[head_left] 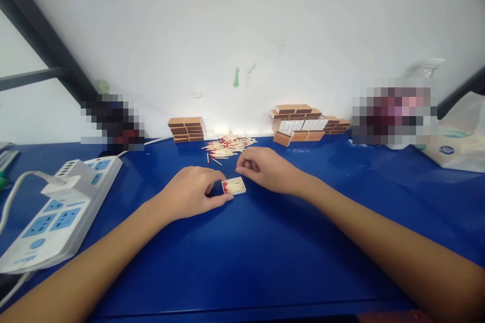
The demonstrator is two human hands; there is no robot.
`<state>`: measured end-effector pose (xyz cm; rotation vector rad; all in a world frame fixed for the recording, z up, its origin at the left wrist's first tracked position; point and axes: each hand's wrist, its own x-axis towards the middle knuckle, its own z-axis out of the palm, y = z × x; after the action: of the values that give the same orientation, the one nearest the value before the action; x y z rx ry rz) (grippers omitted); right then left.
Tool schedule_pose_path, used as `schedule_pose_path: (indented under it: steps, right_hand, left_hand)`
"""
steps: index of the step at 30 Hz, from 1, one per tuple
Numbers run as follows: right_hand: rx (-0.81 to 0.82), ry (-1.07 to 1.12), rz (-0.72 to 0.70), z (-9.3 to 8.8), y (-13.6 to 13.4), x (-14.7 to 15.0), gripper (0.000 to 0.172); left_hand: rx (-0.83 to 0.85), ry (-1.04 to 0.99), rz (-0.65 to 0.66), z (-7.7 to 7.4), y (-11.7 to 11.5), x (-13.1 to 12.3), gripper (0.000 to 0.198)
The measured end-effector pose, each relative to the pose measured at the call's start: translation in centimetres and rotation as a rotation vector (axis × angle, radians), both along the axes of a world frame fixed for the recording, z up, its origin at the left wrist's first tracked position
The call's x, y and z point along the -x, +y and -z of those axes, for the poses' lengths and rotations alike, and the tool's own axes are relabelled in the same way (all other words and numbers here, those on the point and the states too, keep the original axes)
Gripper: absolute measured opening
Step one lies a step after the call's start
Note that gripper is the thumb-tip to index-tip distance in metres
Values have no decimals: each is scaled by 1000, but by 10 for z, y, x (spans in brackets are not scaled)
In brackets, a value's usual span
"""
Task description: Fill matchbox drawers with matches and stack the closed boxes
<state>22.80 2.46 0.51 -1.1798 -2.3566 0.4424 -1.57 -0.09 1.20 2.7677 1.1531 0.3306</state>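
Note:
A small white matchbox tray (243, 192) lies on the blue tabletop, filled with matches (234, 185) whose red heads point left. My left hand (194, 189) grips it at the left end, thumb on the near side and fingers on the far side. Just beyond its right end is my right hand (265, 167), fingers curled together above the table. Whether anything sits between those fingertips is too small to make out. Behind both hands, a loose heap of red-headed matches (227, 146) is spread near the wall.
Stacked matchboxes (186, 129) stand left of the heap. A larger pile of matchboxes and white trays (299, 123) leans by the wall on the right. At left lies a white power strip (62, 212) with plugged-in cables. A tissue packet (458, 141) sits far right.

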Motion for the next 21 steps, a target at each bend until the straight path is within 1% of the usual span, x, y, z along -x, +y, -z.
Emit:
schedule_pose_path:
  steps: [3,4,6,8,10,12,13,15,18,21]
  right_hand:
    - [-73,-1,78,9,18,2,3]
    - [-94,5,78,12,24,6,2]
    - [-105,8,46,15,31,16,8]
    - [-94,-6,36,16,35,29,15]
    - [-84,-41,82,14,37,42,20]
    - [-65,-85,141,12,39,52,20]
    - [-47,-105,152,11,40,55,16]
    - [-10,-133,138,8,43,57,11]
    - [18,-157,95,5,44,53,19]
    - [25,-174,80,3,42,46,22]
  left_hand:
    - [12,4,9,-1,-2,-2,33]
    - [16,5,12,-2,-2,-3,33]
    - [24,7,14,-3,-3,-3,32]
    - [23,9,13,-3,-2,-3,32]
    - [22,13,12,-4,-2,-3,32]
    - [30,18,18,-5,-3,-3,31]
    - [34,21,22,-5,-3,-3,31]
    - [35,27,26,-5,-4,-3,30]
    - [28,35,19,-6,-5,-3,30]
    - [24,37,18,-5,-5,-3,31]
